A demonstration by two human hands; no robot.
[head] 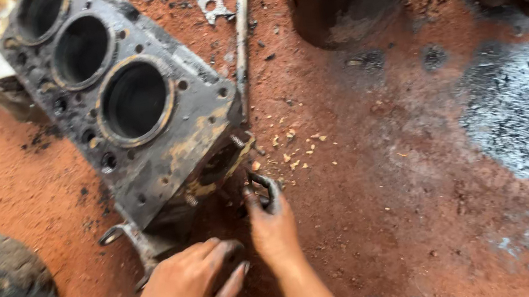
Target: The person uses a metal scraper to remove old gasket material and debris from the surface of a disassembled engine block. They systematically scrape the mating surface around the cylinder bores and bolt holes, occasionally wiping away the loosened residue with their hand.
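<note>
Red-brown dirt floor (367, 222), oil-stained, grey ash patch at far right. Dark, greasy cast-metal engine block (121, 108) with three open cylinder bores lying tilted at left, yellowed residue on its near end. Right hand (272, 224) closed around small dark bent metal part (266, 188), held just beside block's near corner. Left hand (190, 278) loosely open, fingers curved, empty, resting near grey metal wrench-like tool (137, 245) lying under block's near edge. Long thin metal rod (242, 46) on ground beyond. Pale chips scattered right of block. Risks judged: greasy grip may slip; grit could foul open bores; fingers close to heavy block edge, pinch possible if shifted.
</note>
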